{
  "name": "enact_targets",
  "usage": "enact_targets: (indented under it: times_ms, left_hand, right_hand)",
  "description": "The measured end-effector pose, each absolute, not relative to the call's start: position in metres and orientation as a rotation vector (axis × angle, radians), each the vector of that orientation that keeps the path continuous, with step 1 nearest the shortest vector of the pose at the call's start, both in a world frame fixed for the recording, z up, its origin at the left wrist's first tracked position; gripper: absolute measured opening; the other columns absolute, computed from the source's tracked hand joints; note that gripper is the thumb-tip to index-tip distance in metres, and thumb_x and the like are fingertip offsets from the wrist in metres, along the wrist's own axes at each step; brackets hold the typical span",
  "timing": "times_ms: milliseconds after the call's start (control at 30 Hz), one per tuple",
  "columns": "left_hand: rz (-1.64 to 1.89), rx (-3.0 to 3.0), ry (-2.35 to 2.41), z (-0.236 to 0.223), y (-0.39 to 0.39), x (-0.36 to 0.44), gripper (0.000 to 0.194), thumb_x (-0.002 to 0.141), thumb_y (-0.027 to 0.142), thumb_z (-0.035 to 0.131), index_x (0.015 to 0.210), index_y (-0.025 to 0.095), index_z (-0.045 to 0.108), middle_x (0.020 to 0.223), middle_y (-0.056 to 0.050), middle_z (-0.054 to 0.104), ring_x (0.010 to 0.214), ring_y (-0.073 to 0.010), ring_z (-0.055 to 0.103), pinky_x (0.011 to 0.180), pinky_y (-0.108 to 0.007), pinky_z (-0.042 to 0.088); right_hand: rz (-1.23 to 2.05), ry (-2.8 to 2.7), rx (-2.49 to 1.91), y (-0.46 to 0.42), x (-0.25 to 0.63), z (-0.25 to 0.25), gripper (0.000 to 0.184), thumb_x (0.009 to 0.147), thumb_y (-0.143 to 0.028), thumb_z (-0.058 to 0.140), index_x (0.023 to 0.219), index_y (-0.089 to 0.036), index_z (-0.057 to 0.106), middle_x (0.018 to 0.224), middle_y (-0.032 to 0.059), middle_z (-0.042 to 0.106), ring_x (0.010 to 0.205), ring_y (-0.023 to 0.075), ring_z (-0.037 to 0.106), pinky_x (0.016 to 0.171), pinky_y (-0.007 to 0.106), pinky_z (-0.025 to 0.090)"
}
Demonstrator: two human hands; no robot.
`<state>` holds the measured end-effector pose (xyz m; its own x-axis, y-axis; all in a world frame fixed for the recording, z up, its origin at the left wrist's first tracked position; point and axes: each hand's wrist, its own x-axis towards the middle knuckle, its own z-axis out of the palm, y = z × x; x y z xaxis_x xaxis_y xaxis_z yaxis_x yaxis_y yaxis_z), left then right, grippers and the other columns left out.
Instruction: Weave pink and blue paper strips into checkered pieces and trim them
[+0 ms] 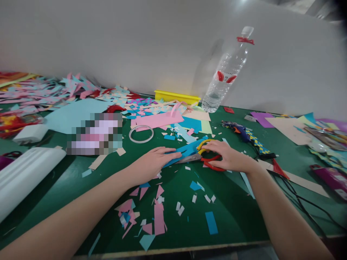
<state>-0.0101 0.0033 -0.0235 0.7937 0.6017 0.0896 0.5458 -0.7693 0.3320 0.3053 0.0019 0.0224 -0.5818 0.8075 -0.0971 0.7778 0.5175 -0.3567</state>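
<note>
A bright blue paper strip (187, 148) lies slantwise over the green table in front of me. My left hand (154, 162) grips its near-left part, fingers stretched along the paper and the thumb side hidden. My right hand (226, 155) has its fingers in the handles of a pair of scissors (193, 157), one loop yellow and one red. The blades point left along the strip's lower edge, close to my left fingertips. Whether they bite into the paper I cannot tell. Small pink, blue and white paper scraps (159, 218) are scattered below my hands.
A roll of clear tape (141, 134) lies left of centre, near a pixelated phone-like object (94, 134). Behind are pink paper (158, 120), a yellow tray (177, 96) and a water bottle (226, 72). Black cables (295, 191) run at right; a white object (29, 177) stands left.
</note>
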Motion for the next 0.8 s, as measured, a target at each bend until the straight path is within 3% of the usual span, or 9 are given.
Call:
enact_targets:
  times_ms: [500,800]
  left_hand:
    - [0.269,2.687,0.93,-0.022,0.003,-0.01,0.077,0.075,-0.001,0.049,0.14,0.037,0.033,0.147,-0.002,0.037,0.13,-0.0251,0.04,0.098,-0.041,0.041]
    - [0.212,2.701,0.93,-0.018,0.001,-0.008,0.086,0.065,-0.006,0.05,0.14,0.034,0.033,0.147,-0.005,0.037,0.131,-0.0247,0.038,0.102,-0.04,0.039]
  right_hand:
    - [0.599,-2.684,-1.393,0.001,0.301,0.023,0.051,0.083,-0.053,0.051,0.128,-0.029,0.053,0.131,0.0087,0.052,0.123,0.0306,0.045,0.1,0.048,0.035]
    - [0.585,-2.687,-1.406,-0.003,0.291,0.029,0.051,0.082,-0.057,0.051,0.123,-0.027,0.056,0.129,0.0088,0.054,0.117,0.0294,0.048,0.097,0.047,0.036]
